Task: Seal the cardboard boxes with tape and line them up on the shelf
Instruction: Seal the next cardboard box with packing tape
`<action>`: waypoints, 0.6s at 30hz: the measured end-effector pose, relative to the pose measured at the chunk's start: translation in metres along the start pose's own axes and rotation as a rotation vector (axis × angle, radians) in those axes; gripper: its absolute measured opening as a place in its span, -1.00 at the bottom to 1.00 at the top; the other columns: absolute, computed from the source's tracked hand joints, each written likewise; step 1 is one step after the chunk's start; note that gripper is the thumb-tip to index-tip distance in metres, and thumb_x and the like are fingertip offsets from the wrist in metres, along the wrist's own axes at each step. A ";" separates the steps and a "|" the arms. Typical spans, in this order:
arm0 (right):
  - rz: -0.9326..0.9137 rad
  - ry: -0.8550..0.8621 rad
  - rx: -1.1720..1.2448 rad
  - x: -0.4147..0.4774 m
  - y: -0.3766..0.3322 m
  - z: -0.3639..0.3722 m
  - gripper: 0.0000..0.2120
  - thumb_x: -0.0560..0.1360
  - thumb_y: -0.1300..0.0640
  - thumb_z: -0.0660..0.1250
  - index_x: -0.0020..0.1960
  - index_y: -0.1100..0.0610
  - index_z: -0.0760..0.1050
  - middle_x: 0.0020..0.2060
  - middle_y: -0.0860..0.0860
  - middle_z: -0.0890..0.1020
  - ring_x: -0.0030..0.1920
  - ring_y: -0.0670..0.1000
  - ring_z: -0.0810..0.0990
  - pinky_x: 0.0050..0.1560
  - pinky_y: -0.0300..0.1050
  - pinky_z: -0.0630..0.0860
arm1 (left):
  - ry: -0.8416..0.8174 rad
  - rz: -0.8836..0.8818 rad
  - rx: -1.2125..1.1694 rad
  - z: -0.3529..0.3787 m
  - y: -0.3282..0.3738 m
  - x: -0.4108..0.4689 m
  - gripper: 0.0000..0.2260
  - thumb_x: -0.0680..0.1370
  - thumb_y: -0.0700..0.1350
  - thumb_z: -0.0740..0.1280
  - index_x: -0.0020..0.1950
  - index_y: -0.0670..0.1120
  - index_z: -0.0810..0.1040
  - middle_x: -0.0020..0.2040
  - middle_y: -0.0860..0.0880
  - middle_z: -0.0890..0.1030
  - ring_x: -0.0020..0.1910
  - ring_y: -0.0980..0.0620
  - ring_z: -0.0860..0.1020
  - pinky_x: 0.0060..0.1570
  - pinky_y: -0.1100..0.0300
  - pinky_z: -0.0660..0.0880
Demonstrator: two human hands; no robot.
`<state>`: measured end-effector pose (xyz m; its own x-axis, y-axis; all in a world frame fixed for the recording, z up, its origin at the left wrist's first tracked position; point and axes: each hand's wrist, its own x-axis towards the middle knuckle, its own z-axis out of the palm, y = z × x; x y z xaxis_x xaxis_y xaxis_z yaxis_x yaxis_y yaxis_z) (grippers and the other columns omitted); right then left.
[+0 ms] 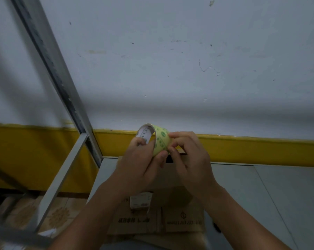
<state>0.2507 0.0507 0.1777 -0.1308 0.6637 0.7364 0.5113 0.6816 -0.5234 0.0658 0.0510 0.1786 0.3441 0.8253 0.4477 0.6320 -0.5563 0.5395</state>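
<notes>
Tape roll (pixel 157 139) gripped between both hands, left hand (pixel 141 163), right hand (pixel 190 159), above cardboard box (pixel 170 213)

The room is dim, with flat grey light. A wide soft shadow crosses the wall (pixel 170 60) above the yellow stripe (pixel 260 150). The lower left corner is smeared, the metal post (pixel 49 56) leans from lens distortion, and the print on the box (pixel 179 219) is unsharp.

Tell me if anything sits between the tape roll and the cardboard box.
Nothing visible does. The left hand grips the tape roll, the right hand pinches its outer wrap, and the cardboard box lies straight below on the grey shelf. Only the hands themselves are between.
</notes>
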 end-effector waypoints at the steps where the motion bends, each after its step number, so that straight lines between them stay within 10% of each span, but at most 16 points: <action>1: 0.019 0.013 0.020 0.000 0.001 0.001 -0.88 0.63 0.22 0.35 0.05 0.29 0.60 0.12 0.10 0.62 0.19 -0.02 0.61 0.16 -0.16 0.56 | -0.014 -0.028 -0.007 -0.001 0.000 0.002 -0.61 0.70 0.16 0.12 -0.05 -0.02 0.62 -0.16 0.06 0.64 -0.02 0.01 0.41 -0.02 0.11 0.41; 5: -0.025 -0.012 0.005 0.007 0.006 -0.001 -0.75 0.59 0.29 0.41 0.26 0.31 0.62 0.14 0.12 0.65 0.18 0.03 0.64 0.18 -0.11 0.59 | -0.064 -0.093 0.004 -0.005 -0.003 0.006 -0.59 0.69 0.24 0.05 -0.04 0.06 0.59 -0.16 0.11 0.63 0.00 0.00 0.43 0.00 -0.02 0.46; 18: 0.045 -0.217 0.077 0.033 0.006 -0.017 -0.96 0.54 0.22 0.49 -0.02 0.18 0.66 -0.04 -0.01 0.65 0.05 -0.06 0.64 0.01 -0.04 0.60 | -0.077 0.045 0.094 -0.018 -0.008 0.001 -0.64 0.70 0.16 0.12 -0.07 0.03 0.60 -0.24 0.12 0.60 -0.13 0.10 0.34 -0.08 0.32 0.22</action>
<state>0.2635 0.0712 0.2058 -0.2930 0.7391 0.6065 0.4559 0.6656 -0.5909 0.0491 0.0548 0.1877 0.4233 0.8068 0.4121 0.6756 -0.5842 0.4497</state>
